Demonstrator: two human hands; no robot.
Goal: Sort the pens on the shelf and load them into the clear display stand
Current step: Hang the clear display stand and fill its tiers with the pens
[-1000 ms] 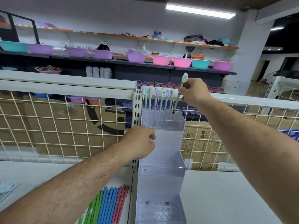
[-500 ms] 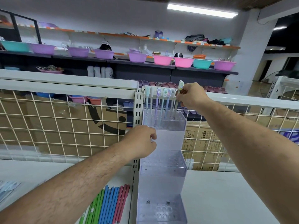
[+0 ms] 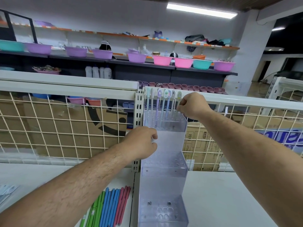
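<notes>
A clear three-tier display stand (image 3: 164, 174) stands upright on the white shelf against the wire grid. Its top tier holds several pastel pens (image 3: 159, 105) with rounded tops, standing in a row. My left hand (image 3: 141, 145) grips the stand's left edge below the top tier. My right hand (image 3: 191, 105) pinches the rightmost pen (image 3: 179, 95), which stands in the top tier's right side. Several green, blue and pink pens (image 3: 109, 208) lie side by side on the shelf, left of the stand's base. The two lower tiers hold no pens.
A white wire grid panel (image 3: 65, 125) with a metal upright (image 3: 138, 112) backs the shelf (image 3: 229, 202); cardboard boxes (image 3: 203, 145) sit behind it. A packet (image 3: 6, 191) lies at the far left. Far shelves carry coloured plastic basins (image 3: 162, 60).
My right hand has lowered the pen from above the stand down into the top tier's right end. My left hand has kept its hold on the stand.
</notes>
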